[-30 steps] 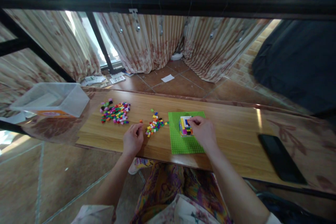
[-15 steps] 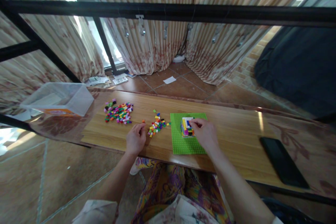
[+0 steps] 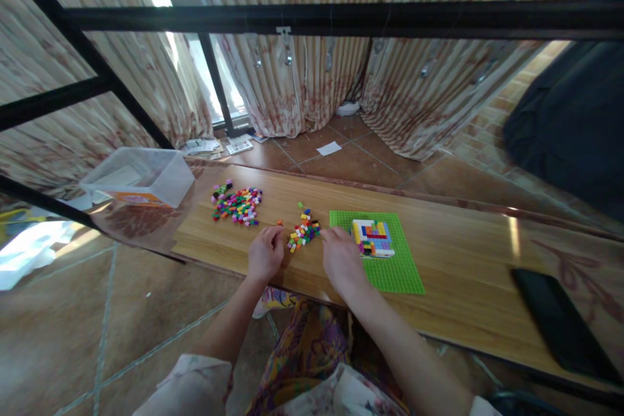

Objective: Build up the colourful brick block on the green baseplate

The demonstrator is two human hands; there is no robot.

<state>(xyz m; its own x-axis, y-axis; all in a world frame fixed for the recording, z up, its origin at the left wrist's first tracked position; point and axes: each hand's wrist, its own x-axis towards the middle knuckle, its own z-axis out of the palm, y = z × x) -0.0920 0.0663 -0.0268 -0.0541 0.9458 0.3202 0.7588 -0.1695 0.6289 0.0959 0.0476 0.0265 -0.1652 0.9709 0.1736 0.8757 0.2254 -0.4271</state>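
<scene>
My left hand rests on the table just left of a small pile of toy building bricks. Its fingers are curled together, and whatever they hold is hidden. At the right edge of that pile is my right hand, its fingertips pinched; I cannot make out what is between them. Beside it lies a green baseplate, its left part covered by the hand. On the plate stands a low, multicoloured brick build with white, blue, red and yellow bricks on top.
A larger heap of mixed bricks lies further left on the wooden table. A clear plastic box stands at the left end. Towards the right end lies a black phone-like slab. A dark metal rail crosses beyond the table.
My right hand has moved left from the brick build to the edge of the small pile, uncovering the build. My left hand stays beside the pile. The whole view has shifted slightly.
</scene>
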